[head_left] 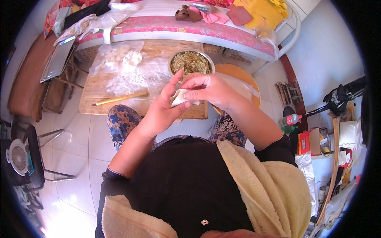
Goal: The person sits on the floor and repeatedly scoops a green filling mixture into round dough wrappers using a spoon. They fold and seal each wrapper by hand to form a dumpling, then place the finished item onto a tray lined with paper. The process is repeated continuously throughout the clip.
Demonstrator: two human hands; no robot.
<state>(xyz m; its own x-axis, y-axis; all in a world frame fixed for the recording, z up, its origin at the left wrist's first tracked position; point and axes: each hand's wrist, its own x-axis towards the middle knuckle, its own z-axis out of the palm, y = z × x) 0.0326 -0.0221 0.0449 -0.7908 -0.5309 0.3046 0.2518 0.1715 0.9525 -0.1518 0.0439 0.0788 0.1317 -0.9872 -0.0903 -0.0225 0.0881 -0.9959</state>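
Note:
A thin white dumpling wrapper (179, 97) is folded between my hands, above the near edge of the low wooden table (89, 104). My left hand (159, 114) cradles it from the left, thumb against its lower side and the other fingers pointing up. From the right, my right hand (210, 91) pinches its upper edge between thumb and fingers. Whether filling lies inside is hidden. Just beyond my hands stands a metal bowl (170, 63) of chopped greenish-brown filling (191, 61). A wooden rolling pin (121, 98) lies left of my hands.
Floury plastic sheeting (137, 81) covers part of the table, with pale dough pieces (113, 57) and a white heap (132, 58) at its far left. A round yellow board (238, 71) adjoins the right side. Behind is a bed (158, 25); a chair with a fan (19, 156) stands left.

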